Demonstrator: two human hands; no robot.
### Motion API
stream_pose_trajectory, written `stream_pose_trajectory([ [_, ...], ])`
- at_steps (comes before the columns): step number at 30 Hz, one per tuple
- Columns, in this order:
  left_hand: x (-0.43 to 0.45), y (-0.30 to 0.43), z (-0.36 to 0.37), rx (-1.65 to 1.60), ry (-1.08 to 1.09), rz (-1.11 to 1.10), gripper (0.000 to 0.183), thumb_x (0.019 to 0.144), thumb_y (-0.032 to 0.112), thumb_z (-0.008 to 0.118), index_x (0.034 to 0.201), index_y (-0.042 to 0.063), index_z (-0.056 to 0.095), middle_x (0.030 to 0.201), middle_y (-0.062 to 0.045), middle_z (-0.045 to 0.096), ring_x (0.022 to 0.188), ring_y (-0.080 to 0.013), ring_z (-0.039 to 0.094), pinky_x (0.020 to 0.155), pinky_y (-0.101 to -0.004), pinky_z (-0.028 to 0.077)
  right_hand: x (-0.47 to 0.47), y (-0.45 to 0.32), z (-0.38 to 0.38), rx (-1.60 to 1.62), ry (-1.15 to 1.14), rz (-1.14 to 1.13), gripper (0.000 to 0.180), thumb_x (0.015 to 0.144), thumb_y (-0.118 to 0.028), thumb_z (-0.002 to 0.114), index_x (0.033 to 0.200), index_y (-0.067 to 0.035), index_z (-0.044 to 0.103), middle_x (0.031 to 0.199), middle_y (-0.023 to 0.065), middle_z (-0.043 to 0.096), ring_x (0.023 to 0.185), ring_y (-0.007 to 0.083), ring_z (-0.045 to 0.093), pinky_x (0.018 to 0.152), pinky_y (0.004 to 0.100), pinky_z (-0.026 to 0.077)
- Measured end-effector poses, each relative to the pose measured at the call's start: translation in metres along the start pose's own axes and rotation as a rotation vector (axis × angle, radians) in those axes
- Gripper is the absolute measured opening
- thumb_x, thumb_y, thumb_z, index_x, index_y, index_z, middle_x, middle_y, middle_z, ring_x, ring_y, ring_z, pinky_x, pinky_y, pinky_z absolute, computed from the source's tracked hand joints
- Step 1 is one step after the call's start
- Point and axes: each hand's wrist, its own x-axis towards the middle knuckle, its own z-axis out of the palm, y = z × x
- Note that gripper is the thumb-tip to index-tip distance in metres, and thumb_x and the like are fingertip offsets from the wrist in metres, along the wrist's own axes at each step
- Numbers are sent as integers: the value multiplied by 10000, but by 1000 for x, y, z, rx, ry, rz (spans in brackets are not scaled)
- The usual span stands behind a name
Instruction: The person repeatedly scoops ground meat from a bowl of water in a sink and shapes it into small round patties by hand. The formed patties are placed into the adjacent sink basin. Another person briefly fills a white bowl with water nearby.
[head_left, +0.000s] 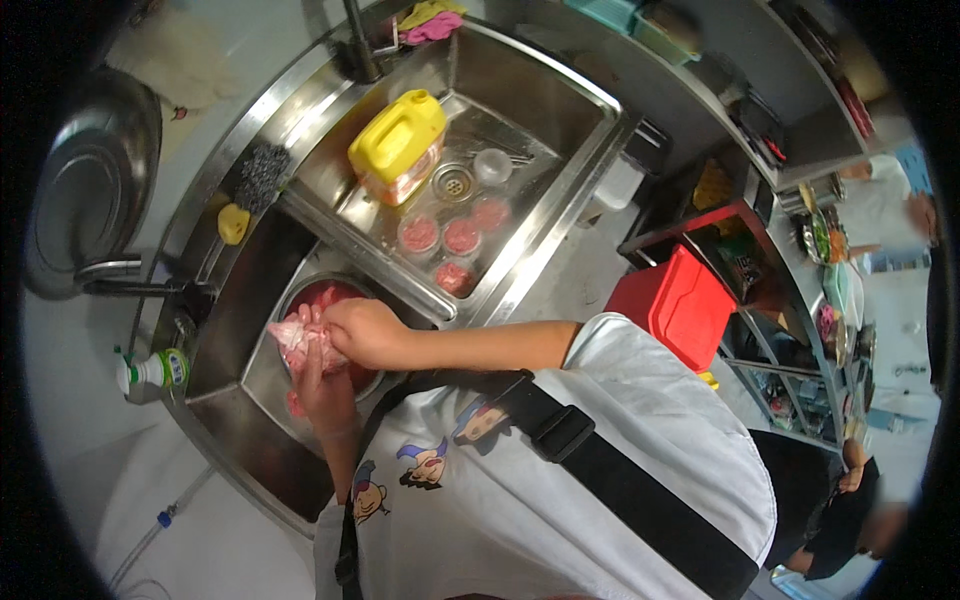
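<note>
Over a round metal pot (289, 292) in the nearer sink basin, both hands hold a pale pink piece of raw meat (300, 337). My left hand (322, 382) grips it from below, fingers spread along its side. My right hand (364, 330) closes on its other side, with part of the fingers hidden. Reddish liquid (366, 379) shows in the pot beneath the hands. A smaller bit of red meat (295, 405) appears beside my left wrist; whether it lies in the pot or outside it, I cannot tell.
The other basin (525, 75) holds a yellow plastic jug (397, 142), several clear tubs of minced meat (461, 236) and a clear lid or cup (493, 165). Steel wool (264, 176), a yellow sponge (233, 223), a faucet (142, 289) and a bottle (154, 370) line the rim. People stand at right.
</note>
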Motion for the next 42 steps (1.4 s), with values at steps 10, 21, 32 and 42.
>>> stream_pose_trajectory([
  [10,6,-11,-17,465,-23,53,418,871,269,481,1167,-23,435,1181,-117,471,1070,-220,462,919,-324,354,12,9,-18,111,-133,111,124,748,-91,484,815,-19,560,782,180,564,751,347,549,662,388,439],
  [21,15,-6,-2,-65,147,-133,212,864,66,464,1065,-2,472,983,-78,555,883,-155,547,763,-270,434,18,15,-36,322,-285,340,146,813,-113,467,856,-14,565,746,78,580,707,138,539,661,261,425],
  [32,13,-15,-20,222,90,-179,261,864,74,450,1114,4,476,988,-89,551,812,-170,565,695,-295,473,24,19,-31,15,-307,195,154,698,-191,572,699,-37,555,652,145,574,610,312,560,562,384,433],
  [42,8,-1,-27,-126,145,-218,227,860,30,463,1086,27,477,919,-53,583,865,-137,554,738,-289,459,32,29,-19,140,-253,184,160,648,-191,595,655,-35,563,627,162,568,581,320,560,546,386,441],
])
